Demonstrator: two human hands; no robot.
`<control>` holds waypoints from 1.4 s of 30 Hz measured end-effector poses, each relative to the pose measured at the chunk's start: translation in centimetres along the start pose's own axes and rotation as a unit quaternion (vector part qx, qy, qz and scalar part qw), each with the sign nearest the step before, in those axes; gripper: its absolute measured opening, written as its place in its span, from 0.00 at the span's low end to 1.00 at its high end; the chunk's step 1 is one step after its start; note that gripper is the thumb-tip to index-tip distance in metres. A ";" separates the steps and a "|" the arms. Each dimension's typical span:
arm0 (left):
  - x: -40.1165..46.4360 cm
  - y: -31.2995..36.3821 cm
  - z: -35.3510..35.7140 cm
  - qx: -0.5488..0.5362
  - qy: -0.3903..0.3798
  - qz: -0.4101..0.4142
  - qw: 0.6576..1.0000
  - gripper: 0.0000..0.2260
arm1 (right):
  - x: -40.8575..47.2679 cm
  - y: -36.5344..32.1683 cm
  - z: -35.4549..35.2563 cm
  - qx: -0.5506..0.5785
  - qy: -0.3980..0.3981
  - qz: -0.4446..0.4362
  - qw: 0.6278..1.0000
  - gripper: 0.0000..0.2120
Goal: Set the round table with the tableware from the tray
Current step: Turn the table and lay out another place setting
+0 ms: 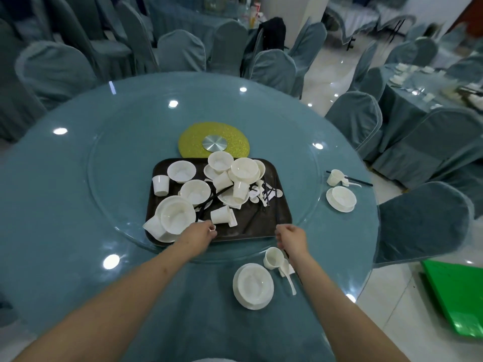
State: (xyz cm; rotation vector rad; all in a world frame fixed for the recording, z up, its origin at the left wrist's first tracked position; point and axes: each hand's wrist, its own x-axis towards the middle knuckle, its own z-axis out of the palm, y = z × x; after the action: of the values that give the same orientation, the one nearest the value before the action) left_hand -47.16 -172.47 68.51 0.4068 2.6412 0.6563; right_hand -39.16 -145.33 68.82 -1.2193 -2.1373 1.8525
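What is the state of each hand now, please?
Left hand: pinching a small white piece at the tray edge.
Right hand: fingers curled around dark chopsticks.

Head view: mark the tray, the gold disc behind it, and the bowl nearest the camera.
tray (254,228): head view, bare dark floor near its front edge.
gold disc (192,139): head view, glittery left part, beside the metal hub.
nearest bowl (254,282): head view, inside of the bowl, which sits on a plate.
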 end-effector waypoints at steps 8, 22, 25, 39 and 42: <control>0.2 0.0 -7.2 0.111 0.080 0.059 0.989 0.16 | -2.1 -6.6 2.8 -0.361 -0.016 -0.220 0.906 0.14; -5.5 4.1 -14.6 0.202 0.258 0.082 0.941 0.29 | -8.7 -13.4 1.9 -0.552 0.056 -0.374 0.743 0.34; -7.7 5.3 -14.8 0.205 0.264 0.077 0.939 0.30 | -10.7 -13.7 0.4 -0.557 0.074 -0.378 0.735 0.34; -22.7 10.9 -11.6 0.207 0.277 0.066 0.936 0.31 | -22.7 -9.9 -7.9 -0.519 0.060 -0.400 0.753 0.33; -26.4 11.6 -10.7 0.211 0.282 0.063 0.934 0.31 | -25.7 -8.9 -9.6 -0.511 0.056 -0.401 0.758 0.33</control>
State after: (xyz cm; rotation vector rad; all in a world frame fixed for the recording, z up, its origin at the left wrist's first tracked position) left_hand -26.32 -176.32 90.86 0.5824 3.3437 0.2497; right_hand -21.14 -152.32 90.25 -0.2103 -2.9256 0.1968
